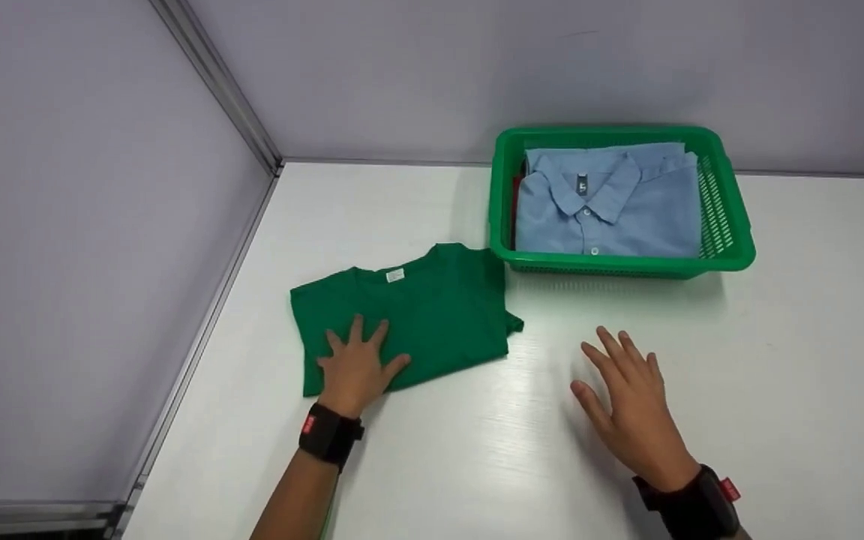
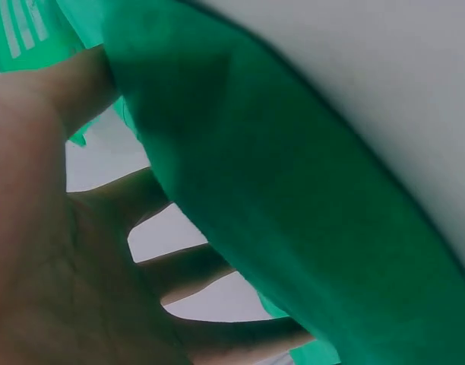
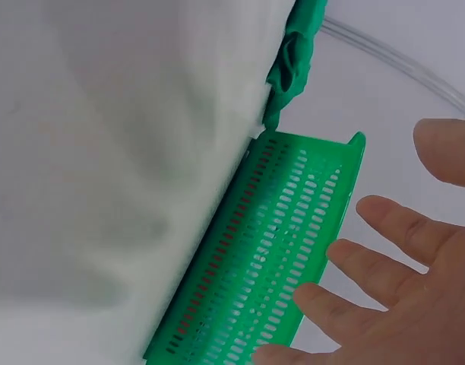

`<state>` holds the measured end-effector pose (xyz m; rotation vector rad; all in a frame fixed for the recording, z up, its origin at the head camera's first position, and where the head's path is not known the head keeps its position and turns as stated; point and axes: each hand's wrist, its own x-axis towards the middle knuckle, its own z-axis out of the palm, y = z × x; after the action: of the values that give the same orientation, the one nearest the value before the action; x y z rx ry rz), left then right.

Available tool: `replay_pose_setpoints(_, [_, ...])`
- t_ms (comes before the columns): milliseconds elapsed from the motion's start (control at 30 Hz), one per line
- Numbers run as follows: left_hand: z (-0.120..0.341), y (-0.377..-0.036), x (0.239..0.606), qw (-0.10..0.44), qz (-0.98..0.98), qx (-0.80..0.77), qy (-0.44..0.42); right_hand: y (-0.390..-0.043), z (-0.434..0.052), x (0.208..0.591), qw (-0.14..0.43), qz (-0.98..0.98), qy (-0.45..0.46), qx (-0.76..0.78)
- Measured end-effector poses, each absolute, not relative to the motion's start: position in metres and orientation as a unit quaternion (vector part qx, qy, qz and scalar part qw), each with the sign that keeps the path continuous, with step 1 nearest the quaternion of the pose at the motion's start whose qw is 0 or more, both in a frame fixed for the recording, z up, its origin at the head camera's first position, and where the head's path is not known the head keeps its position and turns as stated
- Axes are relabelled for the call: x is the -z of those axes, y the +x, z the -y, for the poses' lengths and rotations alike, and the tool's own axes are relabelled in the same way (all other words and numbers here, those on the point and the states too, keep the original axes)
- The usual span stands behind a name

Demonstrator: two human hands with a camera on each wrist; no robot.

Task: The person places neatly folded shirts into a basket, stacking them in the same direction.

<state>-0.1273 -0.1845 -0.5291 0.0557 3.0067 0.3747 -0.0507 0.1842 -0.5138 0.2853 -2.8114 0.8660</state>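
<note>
My left hand lies flat w/ fingers spread on the near left corner of the folded green T-shirt, palm pressing the cloth, nothing gripped; the left wrist view shows the same fingers straight against the green fabric. The shirt sits on the white table, collar and small white label toward the far side, its right edge just beside the green basket, prob. touching the basket's near left corner but I can't tell for sure. My right hand hovers over bare table to the right of the shirt, apart from it, fingers straight and loosely spread, holding nothing; can't tell if it touches the tabletop. In the right wrist view the fingers are open w/ the basket's slotted wall beyond them. Inside the basket lies a folded light blue collared shirt, buttons up, w/ a sliver of something red at its left side. Black bands w/ red tags on both wrists. Pale walls behind, metal frame at the corner.
</note>
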Motion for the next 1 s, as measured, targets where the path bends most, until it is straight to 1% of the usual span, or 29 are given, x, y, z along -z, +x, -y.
replay_pose_setpoints(167, [0.176,-0.117,0.530,0.043,-0.992,-0.119,0.029,-0.065,-0.159,0.515,0.059,0.958,0.124,-0.252])
replay_pose_setpoints(333, [0.170,-0.106,0.532,0.016,-0.993,-0.110,0.045,-0.090,-0.120,0.519,0.039,0.958,0.188,-0.214])
replay_pose_setpoints(400, [0.169,-0.103,0.531,0.016,-0.993,-0.107,0.048,-0.102,-0.102,0.519,0.029,0.955,0.214,-0.204])
replay_pose_setpoints(500, [0.170,-0.101,0.527,0.029,-0.992,-0.110,0.046,-0.120,-0.074,0.517,0.004,0.950,0.247,-0.188])
replay_pose_setpoints(600, [0.175,-0.107,0.522,0.045,-0.992,-0.113,0.040,-0.140,-0.052,0.517,-0.023,0.950,0.265,-0.163])
replay_pose_setpoints(733, [0.183,-0.116,0.519,0.047,-0.990,-0.125,0.039,-0.163,-0.036,0.518,-0.050,0.957,0.253,-0.134])
replay_pose_setpoints(900, [0.191,-0.127,0.519,0.075,-0.985,-0.148,0.036,-0.174,-0.027,0.521,-0.090,0.961,0.232,-0.122])
replay_pose_setpoints(1000, [0.195,-0.132,0.518,0.095,-0.984,-0.148,0.032,-0.176,-0.023,0.521,-0.094,0.961,0.234,-0.117])
